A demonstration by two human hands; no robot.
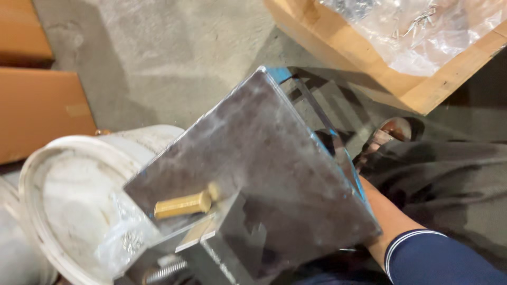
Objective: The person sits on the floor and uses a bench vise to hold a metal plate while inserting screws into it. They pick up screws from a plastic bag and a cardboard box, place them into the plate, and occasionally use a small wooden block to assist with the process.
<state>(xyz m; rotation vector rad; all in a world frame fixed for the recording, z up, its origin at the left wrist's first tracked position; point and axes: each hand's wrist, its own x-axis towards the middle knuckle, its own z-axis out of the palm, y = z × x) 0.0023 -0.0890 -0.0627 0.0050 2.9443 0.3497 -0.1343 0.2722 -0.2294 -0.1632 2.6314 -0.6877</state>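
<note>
A dark steel plate on a blue metal frame fills the middle of the view, tilted. A short brass-coloured hexagonal piece lies near its lower left corner, beside a grey metal block with a threaded rod. My right hand, in a navy sleeve with a white-striped cuff, lies against the plate's right edge. Its fingers are hidden under the plate, so its grip cannot be made out. My left hand is out of view.
A white plastic bucket stands at the lower left, with a clear bag of small metal parts at its rim. Cardboard boxes lie at the left. A wooden crate lined with clear plastic holds small metal pieces. A sandalled foot rests on the concrete floor.
</note>
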